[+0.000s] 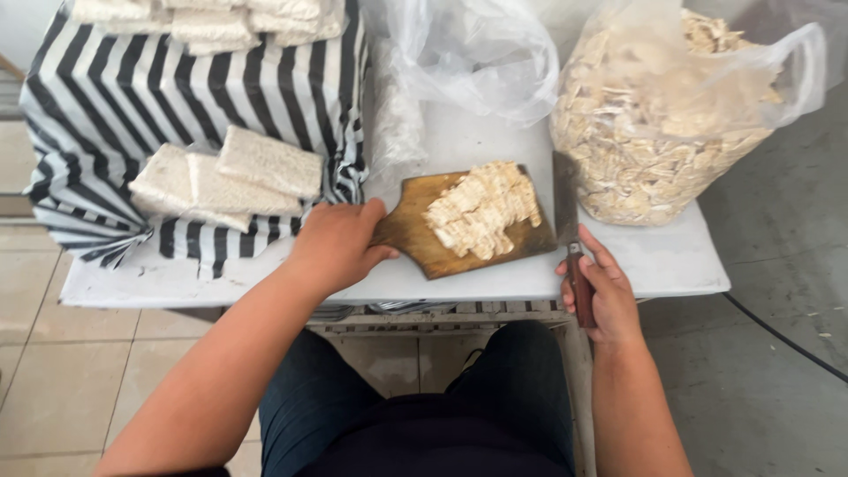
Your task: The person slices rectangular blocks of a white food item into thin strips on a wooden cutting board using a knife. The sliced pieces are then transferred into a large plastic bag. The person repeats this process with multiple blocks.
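Both forearms are bare from above the elbow down to the wrist, with no sleeve, watch, bracelet or ring to be seen on either. The left hand (pixel 334 243) is broad, with short nails on the thumb and fingers; the right hand (pixel 603 296) is gloveless too, its knuckles and short nails plain to see. The legs are clothed in dark navy trousers of a smooth fabric, creased at the thighs. At the bottom edge, a strip of dark, nearly black cloth covers the waist.
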